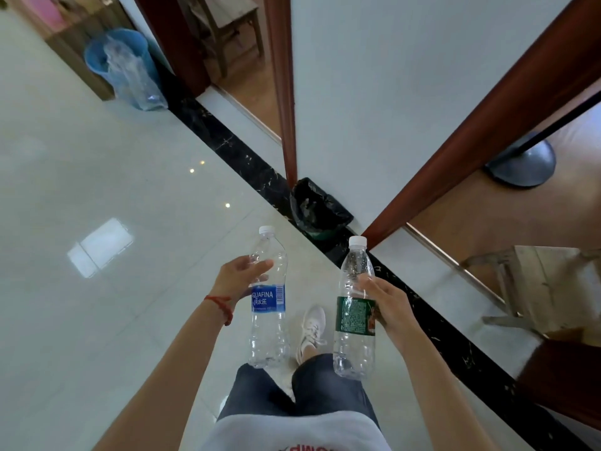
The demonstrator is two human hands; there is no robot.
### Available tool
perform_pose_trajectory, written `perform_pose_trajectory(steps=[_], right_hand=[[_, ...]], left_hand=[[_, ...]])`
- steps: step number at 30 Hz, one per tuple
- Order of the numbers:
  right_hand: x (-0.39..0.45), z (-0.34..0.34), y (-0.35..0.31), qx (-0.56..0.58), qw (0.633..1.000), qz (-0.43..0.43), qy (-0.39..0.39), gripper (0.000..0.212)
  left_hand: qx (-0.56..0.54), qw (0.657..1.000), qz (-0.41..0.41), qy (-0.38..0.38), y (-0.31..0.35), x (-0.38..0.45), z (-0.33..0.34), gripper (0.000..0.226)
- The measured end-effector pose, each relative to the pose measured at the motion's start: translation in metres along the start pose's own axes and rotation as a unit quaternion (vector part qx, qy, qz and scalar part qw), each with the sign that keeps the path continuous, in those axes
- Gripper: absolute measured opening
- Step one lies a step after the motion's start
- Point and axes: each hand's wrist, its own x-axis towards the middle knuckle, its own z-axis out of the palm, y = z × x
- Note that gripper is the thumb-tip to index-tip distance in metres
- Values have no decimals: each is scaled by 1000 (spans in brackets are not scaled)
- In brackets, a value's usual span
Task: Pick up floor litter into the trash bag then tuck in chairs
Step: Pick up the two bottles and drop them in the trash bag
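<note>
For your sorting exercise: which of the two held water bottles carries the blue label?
The Aquafina bottle in the left hand; the bottle in the right hand has a green label.

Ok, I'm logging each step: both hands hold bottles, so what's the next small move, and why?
Probably step forward to the black-lined bin and drop in both: the left hand holds the blue-label bottle, the right hand the green-label bottle, and the bin stands open just ahead.
</note>
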Motion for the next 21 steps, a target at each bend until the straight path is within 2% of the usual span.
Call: perform_pose_trajectory(steps=[3, 9, 11, 16, 21], right_hand=[[24, 8, -22, 8, 1000, 1, 12, 31], [53, 21, -52, 29, 999, -3, 29, 26], [58, 27, -56, 42, 998, 3, 47, 27], [74, 45, -65, 105, 990, 5, 92, 24], [89, 80, -64, 182, 969, 7, 169, 31]], left_hand=[[2, 1000, -1, -10, 25, 20, 2, 53], [13, 999, 1, -32, 70, 58, 7, 45], [28, 999, -5, -43, 78, 69, 7, 40], [68, 994, -21, -82, 101, 107, -1, 46], [137, 980, -35, -143, 126, 155, -13, 42]])
